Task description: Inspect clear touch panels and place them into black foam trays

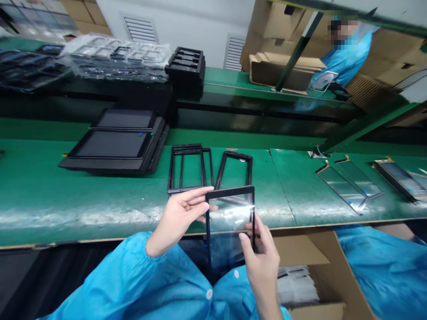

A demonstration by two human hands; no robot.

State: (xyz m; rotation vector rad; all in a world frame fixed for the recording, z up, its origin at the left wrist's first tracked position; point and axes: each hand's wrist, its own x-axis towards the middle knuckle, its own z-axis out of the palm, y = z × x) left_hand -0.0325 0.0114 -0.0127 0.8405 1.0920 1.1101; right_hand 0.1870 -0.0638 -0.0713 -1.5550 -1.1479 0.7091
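Observation:
A see-through glass touch panel with a black border [230, 231] is held upright over the bench's front edge. My left hand [180, 215] grips its upper left edge, thumb in front and fingers partly behind. My right hand [262, 253] pinches the right side, its thumb on the front and fingertips showing through from behind. Just beyond the panel lie empty black frames: a couple overlap on the left [187, 166], and another black frame [235, 169] lies slightly tilted to the right. Whether the panel sits in a frame of its own I cannot tell.
To the left, dark screens [108, 144] rest on stacked black trays [155, 153]. Thin glass panels [343, 186] and a stack of panels [400, 178] lie right on the green bench [287, 178]. An open carton [310, 249] stands below. Another person [347, 53] is behind the shelf.

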